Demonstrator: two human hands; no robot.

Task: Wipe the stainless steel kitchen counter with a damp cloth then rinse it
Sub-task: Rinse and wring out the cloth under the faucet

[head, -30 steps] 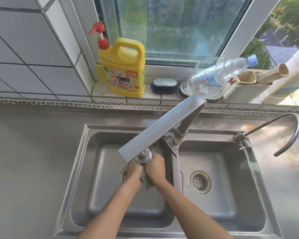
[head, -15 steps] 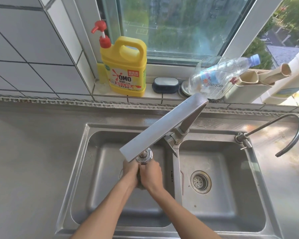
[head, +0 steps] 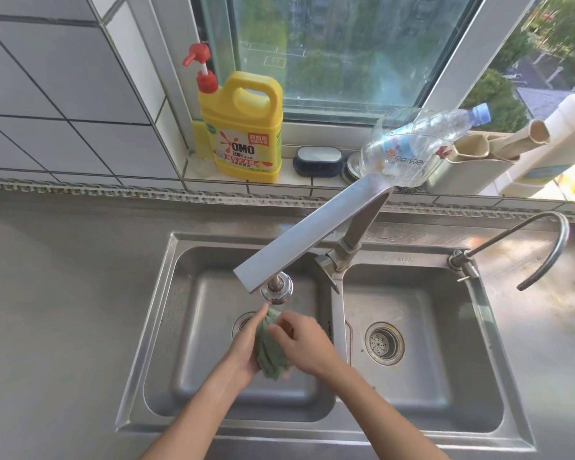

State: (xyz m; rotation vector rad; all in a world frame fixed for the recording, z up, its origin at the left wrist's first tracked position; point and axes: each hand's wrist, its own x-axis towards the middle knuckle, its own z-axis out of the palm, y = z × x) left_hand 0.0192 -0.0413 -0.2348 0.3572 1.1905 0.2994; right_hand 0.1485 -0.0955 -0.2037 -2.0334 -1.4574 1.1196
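cloth (head: 270, 350) in left basin (head: 193, 386) | jug (head: 243, 127) on sill behind

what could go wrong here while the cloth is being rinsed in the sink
The faucet head hangs just above the hands, so lifting the green cloth could knock a knuckle on it. Wringing near the divider may splash the right basin. The left hand and right hand hold it loosely bunched; it could drop onto the drain.

Steel counter (head: 63, 327) holds a double sink (head: 166, 270); sill (head: 299, 182) carries detergent jug (head: 243, 127)
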